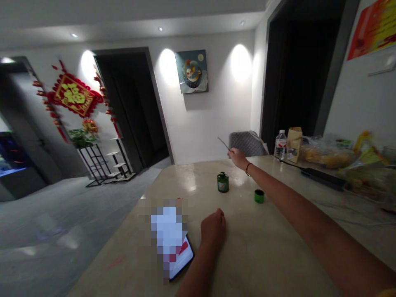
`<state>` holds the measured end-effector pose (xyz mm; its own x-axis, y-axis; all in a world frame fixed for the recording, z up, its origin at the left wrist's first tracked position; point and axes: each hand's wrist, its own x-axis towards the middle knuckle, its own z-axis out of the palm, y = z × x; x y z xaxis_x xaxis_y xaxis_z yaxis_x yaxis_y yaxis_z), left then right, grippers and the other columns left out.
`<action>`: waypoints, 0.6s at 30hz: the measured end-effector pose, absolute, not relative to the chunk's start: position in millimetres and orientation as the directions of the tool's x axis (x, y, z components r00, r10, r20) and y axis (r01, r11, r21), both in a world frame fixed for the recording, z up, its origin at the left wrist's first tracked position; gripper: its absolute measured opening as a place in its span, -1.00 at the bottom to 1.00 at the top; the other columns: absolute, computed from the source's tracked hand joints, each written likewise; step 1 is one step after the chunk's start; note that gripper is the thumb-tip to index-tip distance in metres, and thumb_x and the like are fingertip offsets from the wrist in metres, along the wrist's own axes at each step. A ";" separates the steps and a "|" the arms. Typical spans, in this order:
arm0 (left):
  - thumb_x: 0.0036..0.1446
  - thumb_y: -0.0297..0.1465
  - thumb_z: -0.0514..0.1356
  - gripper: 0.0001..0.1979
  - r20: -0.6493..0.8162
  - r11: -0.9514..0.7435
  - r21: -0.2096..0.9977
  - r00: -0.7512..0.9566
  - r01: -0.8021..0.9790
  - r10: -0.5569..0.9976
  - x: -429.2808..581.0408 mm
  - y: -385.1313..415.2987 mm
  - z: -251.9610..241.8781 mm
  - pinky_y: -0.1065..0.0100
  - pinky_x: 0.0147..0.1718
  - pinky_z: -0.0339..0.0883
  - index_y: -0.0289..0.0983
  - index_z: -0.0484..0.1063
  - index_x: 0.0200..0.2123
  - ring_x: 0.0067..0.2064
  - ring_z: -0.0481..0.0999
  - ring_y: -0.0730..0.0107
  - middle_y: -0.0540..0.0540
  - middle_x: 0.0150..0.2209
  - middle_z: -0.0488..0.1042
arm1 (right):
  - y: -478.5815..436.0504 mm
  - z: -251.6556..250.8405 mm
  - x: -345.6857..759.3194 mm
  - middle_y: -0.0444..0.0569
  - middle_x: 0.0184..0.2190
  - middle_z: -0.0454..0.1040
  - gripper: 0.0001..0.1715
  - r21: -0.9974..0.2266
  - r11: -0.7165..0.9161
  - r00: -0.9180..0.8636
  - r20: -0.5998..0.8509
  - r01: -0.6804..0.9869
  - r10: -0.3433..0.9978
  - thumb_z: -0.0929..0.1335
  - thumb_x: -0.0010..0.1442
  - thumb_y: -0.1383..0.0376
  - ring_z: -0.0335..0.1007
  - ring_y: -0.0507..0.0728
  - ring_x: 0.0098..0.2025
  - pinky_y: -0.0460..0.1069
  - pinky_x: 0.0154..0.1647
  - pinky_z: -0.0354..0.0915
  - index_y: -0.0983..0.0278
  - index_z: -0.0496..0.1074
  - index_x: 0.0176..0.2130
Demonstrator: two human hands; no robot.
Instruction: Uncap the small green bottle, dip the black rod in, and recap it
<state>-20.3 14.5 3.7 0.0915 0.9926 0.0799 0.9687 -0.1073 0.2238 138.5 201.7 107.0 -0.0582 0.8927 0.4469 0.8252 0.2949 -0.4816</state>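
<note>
My right hand [239,158] is stretched far out over the table, fingers pinched round a thin dark stick [223,143] that points up and left. A small green jar [222,182] stands open on the table just below and left of that hand. Its green cap [259,196] lies to the right, under my forearm. My left hand [213,229] rests on the table as a loose fist with nothing visible in it. Right beside it to the left lies a phone [182,258], partly blurred out.
The beige marble table [247,255] runs away from me. At its far right are a water bottle [280,145], a paper bag [294,144], plastic bags of food [328,154] and a long dark bar [321,176]. A grey chair [246,143] stands at the far end.
</note>
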 end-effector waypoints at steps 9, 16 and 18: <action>0.13 -0.37 -0.13 -0.75 0.073 -0.100 0.233 0.085 0.967 0.994 -21.8 13.3 4.1 0.40 -0.33 0.14 -0.19 0.28 -0.20 -0.23 0.43 0.38 -0.06 -0.28 0.47 | 182.7 82.0 115.4 0.11 -0.36 0.52 -0.75 -0.302 0.413 -0.349 0.245 0.859 0.905 0.26 0.00 0.33 0.39 0.13 -0.30 -0.09 -0.32 0.19 0.36 0.52 -0.43; 0.13 -0.37 -0.13 -0.76 0.065 -0.108 0.237 0.095 0.965 0.993 -20.9 12.4 4.9 0.40 -0.32 0.13 -0.19 0.27 -0.21 -0.22 0.43 0.40 -0.05 -0.27 0.46 | 196.0 86.4 116.7 0.02 -0.38 0.53 -0.78 -0.254 0.410 -0.365 0.209 0.876 0.908 0.30 -0.07 0.43 0.41 0.07 -0.32 -0.14 -0.32 0.21 0.31 0.53 -0.40; 0.13 -0.36 -0.13 -0.76 0.065 -0.104 0.238 0.091 0.966 0.994 -20.7 12.7 4.0 0.40 -0.33 0.13 -0.18 0.27 -0.22 -0.22 0.43 0.40 -0.05 -0.26 0.46 | 198.9 88.9 113.0 0.03 -0.40 0.53 -0.80 -0.232 0.418 -0.375 0.208 0.878 0.903 0.32 -0.11 0.42 0.41 0.09 -0.33 -0.13 -0.31 0.23 0.32 0.53 -0.42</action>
<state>-20.7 12.7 4.0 0.0908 0.9937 0.0655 0.9656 -0.1040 0.2384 113.0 198.9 88.9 -0.3747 0.9035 0.2082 0.8784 0.4178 -0.2322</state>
